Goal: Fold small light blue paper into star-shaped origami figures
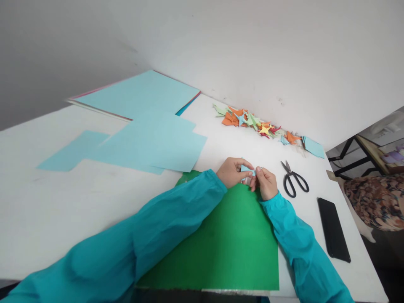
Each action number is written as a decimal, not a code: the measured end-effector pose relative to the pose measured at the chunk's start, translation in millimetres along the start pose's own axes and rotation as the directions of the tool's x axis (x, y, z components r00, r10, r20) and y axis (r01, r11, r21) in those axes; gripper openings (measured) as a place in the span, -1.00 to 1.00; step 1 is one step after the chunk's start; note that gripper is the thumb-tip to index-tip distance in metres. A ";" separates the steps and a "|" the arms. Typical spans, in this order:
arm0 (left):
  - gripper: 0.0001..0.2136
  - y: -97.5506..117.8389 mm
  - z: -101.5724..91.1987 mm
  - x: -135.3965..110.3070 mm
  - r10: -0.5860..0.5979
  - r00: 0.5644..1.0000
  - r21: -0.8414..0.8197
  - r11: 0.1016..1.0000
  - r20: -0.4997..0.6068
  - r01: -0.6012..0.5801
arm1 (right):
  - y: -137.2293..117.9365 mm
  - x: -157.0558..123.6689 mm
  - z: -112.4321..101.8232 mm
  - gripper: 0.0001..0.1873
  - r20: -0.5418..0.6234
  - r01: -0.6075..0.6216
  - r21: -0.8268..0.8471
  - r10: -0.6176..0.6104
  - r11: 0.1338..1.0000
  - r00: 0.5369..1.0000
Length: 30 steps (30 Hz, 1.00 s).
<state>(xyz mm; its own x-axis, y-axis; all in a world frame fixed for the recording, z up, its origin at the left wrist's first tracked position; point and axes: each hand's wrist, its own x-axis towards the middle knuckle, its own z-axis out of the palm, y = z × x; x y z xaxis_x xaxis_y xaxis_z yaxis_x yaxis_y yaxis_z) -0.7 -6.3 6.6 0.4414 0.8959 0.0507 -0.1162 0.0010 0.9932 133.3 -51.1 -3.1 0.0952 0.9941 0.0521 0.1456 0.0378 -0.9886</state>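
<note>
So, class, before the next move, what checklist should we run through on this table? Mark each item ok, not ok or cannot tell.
1. Small blue paper held: ok, fingers of both the left hand and right hand are on it.
2. Its folds crisp: cannot tell, fingers cover much of it.
3. Scissors out of the hands: ok, they lie on the table beside the right hand.
4. Scissors fully closed: not ok, the blades stand slightly apart.
5. Folded paper shapes apart from the hands: ok, they lie along the wall.
6. Loose blue sheets squared up: not ok, they overlap unevenly.
</note>
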 end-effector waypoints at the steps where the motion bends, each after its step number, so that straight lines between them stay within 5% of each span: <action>1: -0.86 -1.3 -0.1 0.2 -0.006 1.000 -0.007 1.000 0.006 0.006 | 0.2 0.3 -0.4 -0.57 0.017 0.001 0.015 -0.002 1.000 1.000; 8: -0.66 -2.9 -1.6 0.2 -0.013 0.996 -0.137 0.990 0.087 0.025 | 2.8 1.9 -3.5 -0.62 -0.010 0.018 0.082 -0.017 0.996 1.000; 12: -0.48 -3.0 -3.4 2.2 0.013 1.000 -0.219 0.976 -0.017 -0.017 | 4.6 3.2 -3.7 -0.61 -0.134 -0.015 0.153 0.036 0.988 0.990; 20: -0.62 -9.5 -4.3 5.1 0.009 1.000 -0.181 0.983 -0.001 -0.009 | -4.8 0.4 0.6 -0.72 -0.110 -0.016 0.123 0.029 0.992 0.993; 26: -0.43 -7.1 -0.5 2.2 0.082 0.996 -0.174 0.981 -0.027 -0.085 | -3.7 3.9 -2.2 -0.70 -0.235 -0.041 0.143 0.074 0.989 0.969; 30: -0.67 -6.2 0.4 1.4 -0.001 0.998 -0.257 0.966 0.056 0.015 | -3.4 6.3 -2.6 -0.68 -0.254 -0.025 0.206 0.079 0.978 0.964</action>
<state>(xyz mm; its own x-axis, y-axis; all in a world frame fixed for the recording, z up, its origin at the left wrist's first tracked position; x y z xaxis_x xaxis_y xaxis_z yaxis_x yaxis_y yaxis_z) 1.0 -5.2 0.6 0.4910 0.8694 0.0555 -0.3341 0.1290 0.9337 136.0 -45.2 1.0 0.3538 0.9353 0.0084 -0.0630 0.0328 -0.9975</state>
